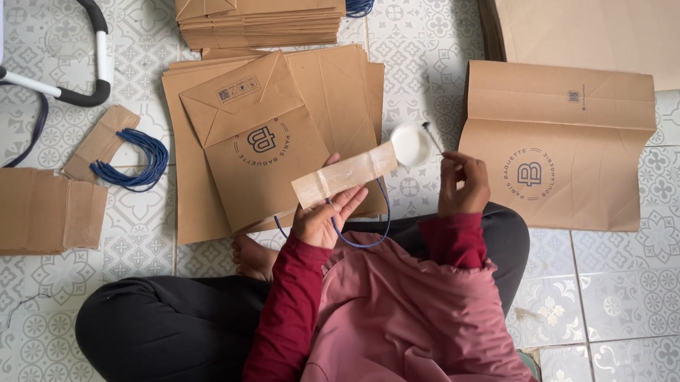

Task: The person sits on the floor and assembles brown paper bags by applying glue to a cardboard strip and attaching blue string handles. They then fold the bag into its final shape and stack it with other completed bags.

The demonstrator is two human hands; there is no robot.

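My left hand point(327, 214) holds a brown paper strip point(344, 175) with a blue cord handle point(362, 229) hanging from it in a loop. My right hand point(461, 182) pinches a thin brush point(433, 138) whose tip points at a small white glue pot point(410, 144) on the floor. Just beyond the strip lies a folded brown paper bag with a round logo point(258, 145), on top of a pile of flat bags point(342, 89). I sit cross-legged on the tiled floor.
A half-folded brown bag point(561, 142) lies at the right, large brown sheets point(605, 17) behind it. Another stack of bags point(262, 15) sits at the top. A bundle of blue cords on a strip point(129, 157) and cardboard point(30, 210) lie left, near a white stool frame point(74, 85).
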